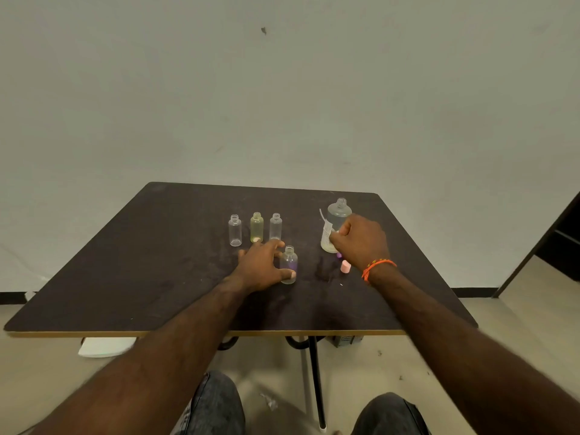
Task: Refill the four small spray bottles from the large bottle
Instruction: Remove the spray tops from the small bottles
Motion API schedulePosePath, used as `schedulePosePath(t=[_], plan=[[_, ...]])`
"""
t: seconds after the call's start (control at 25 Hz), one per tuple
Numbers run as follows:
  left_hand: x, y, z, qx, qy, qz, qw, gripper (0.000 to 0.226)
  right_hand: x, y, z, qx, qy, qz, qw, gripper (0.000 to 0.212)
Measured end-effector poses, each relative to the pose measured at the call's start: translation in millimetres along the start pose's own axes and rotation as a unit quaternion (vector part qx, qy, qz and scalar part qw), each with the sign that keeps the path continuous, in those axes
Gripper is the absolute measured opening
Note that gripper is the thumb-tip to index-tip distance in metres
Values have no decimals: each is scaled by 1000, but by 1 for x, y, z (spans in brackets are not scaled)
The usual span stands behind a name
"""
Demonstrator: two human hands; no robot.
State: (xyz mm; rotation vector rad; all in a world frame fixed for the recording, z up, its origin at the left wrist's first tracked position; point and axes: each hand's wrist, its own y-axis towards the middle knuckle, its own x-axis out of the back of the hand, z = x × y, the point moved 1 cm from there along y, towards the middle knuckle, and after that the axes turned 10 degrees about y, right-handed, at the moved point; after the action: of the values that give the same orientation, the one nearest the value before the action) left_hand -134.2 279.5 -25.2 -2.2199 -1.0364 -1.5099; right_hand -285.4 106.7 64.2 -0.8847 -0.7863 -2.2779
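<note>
Three uncapped small bottles stand in a row on the dark table (pixel 157 277): a clear one (pixel 235 230), a yellowish one (pixel 256 228) and another clear one (pixel 275 227). A fourth small bottle (pixel 289 262) with a purple tint stands nearer me, uncapped. My left hand (pixel 262 266) is spread around it, thumb touching its base, fingers apart. My right hand (pixel 361 241) is wrapped around the lower part of the large open bottle (pixel 338 215), which stands upright with a little pale liquid at the bottom.
A pink cap (pixel 345 266) lies on the table just below my right hand, and a purple cap (pixel 339 255) peeks out beside it. The wall rises behind the table. A dark piece of furniture (pixel 558 240) stands at the right.
</note>
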Motion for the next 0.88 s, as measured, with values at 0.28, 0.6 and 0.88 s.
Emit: schedulePosePath(t=[0.28, 0.6, 0.88], plan=[[-5, 2, 3, -18, 17, -8, 1000, 53, -56, -19, -23, -17, -156, 38, 987, 39], [-6, 1, 7, -22, -15, -14, 1000, 43, -73, -14, -34, -2, -246, 43, 968, 38], [-8, 0, 6, -21, -28, -17, 999, 41, -76, -9, -44, -11, -258, 42, 965, 46]])
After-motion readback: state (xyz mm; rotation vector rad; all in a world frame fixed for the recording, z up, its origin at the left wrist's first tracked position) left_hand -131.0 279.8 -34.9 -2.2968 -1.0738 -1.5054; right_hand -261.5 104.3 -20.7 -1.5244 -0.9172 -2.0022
